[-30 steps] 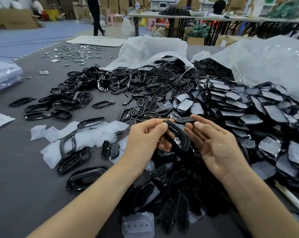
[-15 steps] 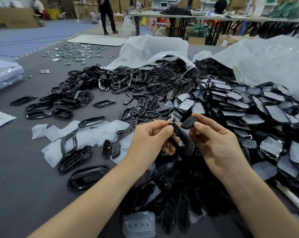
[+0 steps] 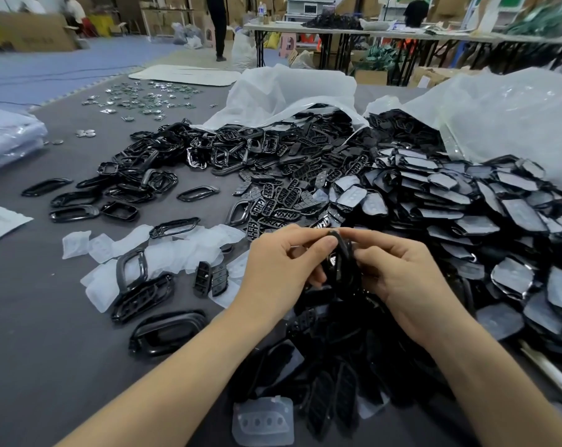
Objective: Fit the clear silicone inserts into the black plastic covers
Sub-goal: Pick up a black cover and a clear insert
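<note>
Both my hands hold one black plastic cover [image 3: 341,262] upright between them, above the pile in front of me. My left hand [image 3: 282,269] pinches its top edge with thumb and forefinger. My right hand [image 3: 399,272] grips its right side, fingers curled against it. Whether a clear insert sits inside the cover is hidden by my fingers. Loose clear silicone inserts [image 3: 182,250] lie spread on the grey table to the left, and one clear insert [image 3: 263,421] lies near the front edge.
A big heap of black covers with inserts [image 3: 466,204] fills the right side, spilling from white plastic bags [image 3: 499,124]. Black frames [image 3: 137,179] lie scattered at the left. Small metal pieces [image 3: 144,98] sit far back. People stand at distant tables.
My hands have drawn closer together and turned the cover more upright. The small black piece my right fingers held above the cover is no longer visible.
</note>
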